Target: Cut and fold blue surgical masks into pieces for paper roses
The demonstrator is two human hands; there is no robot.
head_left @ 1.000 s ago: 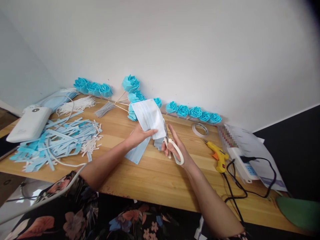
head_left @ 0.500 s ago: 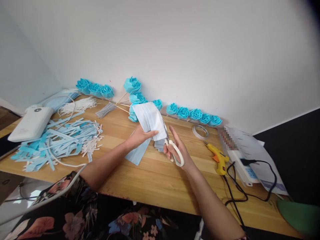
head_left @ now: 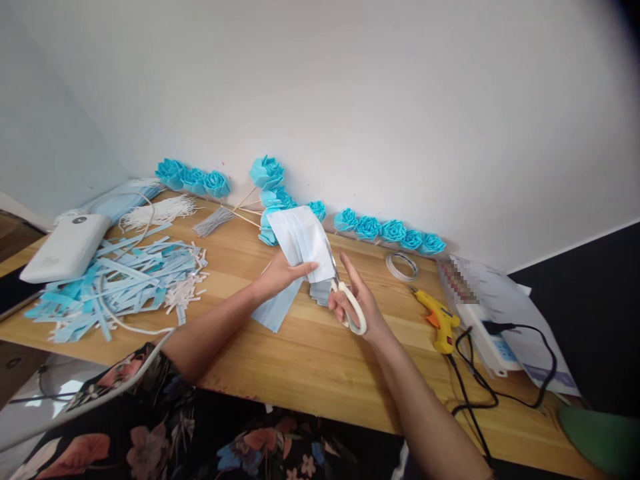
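My left hand (head_left: 283, 275) pinches a white pleated face mask (head_left: 303, 240) and holds it upright above the wooden table (head_left: 310, 360). My right hand (head_left: 356, 301) grips white-handled scissors (head_left: 346, 303), whose blades run up along the mask's right edge. Under the mask lies a light blue mask piece (head_left: 277, 308) and a small stack of cut pieces (head_left: 319, 291).
Blue mask roses (head_left: 390, 231) line the wall, more roses (head_left: 193, 179) at the left. A heap of blue and white strips (head_left: 120, 280) and a white device (head_left: 65, 248) lie left. A tape roll (head_left: 401, 265), a yellow glue gun (head_left: 437, 320), a power strip (head_left: 487, 337) and black cables (head_left: 475, 387) lie right.
The view has shifted slightly; both hands, mask and scissors keep nearly the same pose, with the scissor handles a little closer together.
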